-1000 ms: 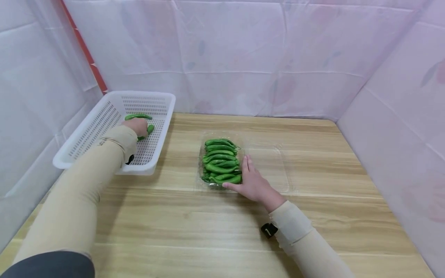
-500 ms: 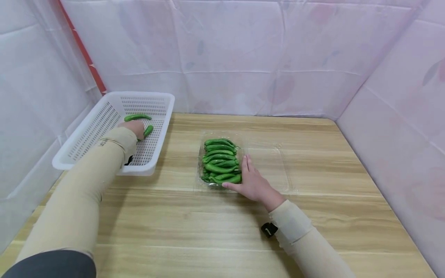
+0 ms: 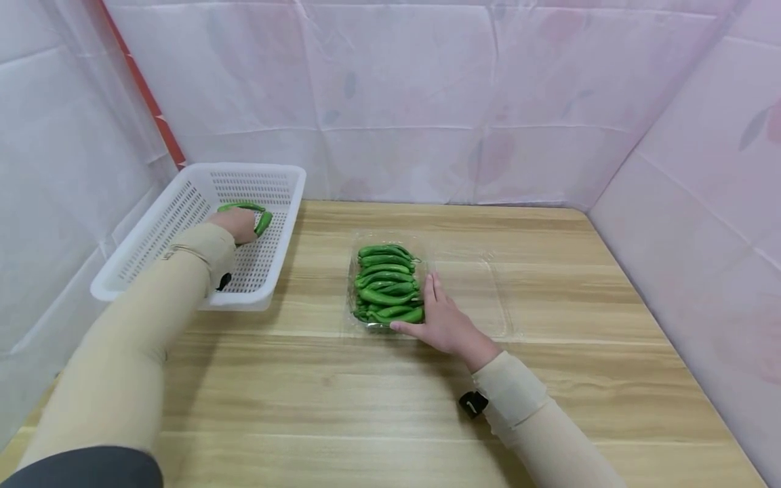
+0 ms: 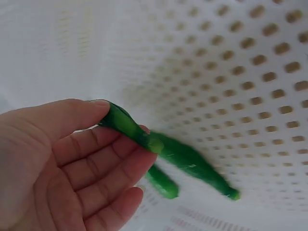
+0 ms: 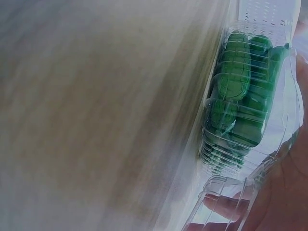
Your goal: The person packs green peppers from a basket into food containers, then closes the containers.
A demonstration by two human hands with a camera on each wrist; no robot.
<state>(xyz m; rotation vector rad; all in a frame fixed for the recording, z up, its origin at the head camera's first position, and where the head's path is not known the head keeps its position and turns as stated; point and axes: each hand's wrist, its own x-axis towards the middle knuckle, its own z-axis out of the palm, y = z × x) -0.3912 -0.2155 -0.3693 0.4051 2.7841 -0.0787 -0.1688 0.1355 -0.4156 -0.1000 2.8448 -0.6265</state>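
Observation:
Inside the white basket [image 3: 287, 224], my left hand [image 3: 236, 224] pinches a green chili pepper [image 4: 122, 122] between thumb and fingers. Two more peppers lie below it in the left wrist view, a longer pepper [image 4: 195, 166] and a shorter, partly hidden pepper [image 4: 163, 183]. My right hand [image 3: 448, 325] rests at the right edge of a clear plastic box, fingers straight and thumb along its near corner. Several green peppers [image 3: 387, 285] lie stacked in rows in that box. Through the clear plastic, fingers [image 5: 224, 207] show in the right wrist view.
The box's clear lid [image 3: 476, 291] lies folded out flat on its right. A wooden table [image 3: 342, 407] carries both containers. Pale sheets [image 3: 396, 88] enclose the back and sides, and the basket stands close to the left sheet.
My left hand has shifted slightly within the basket, and the pepper visible at its right has moved a little with it. The right hand and the box stay put.

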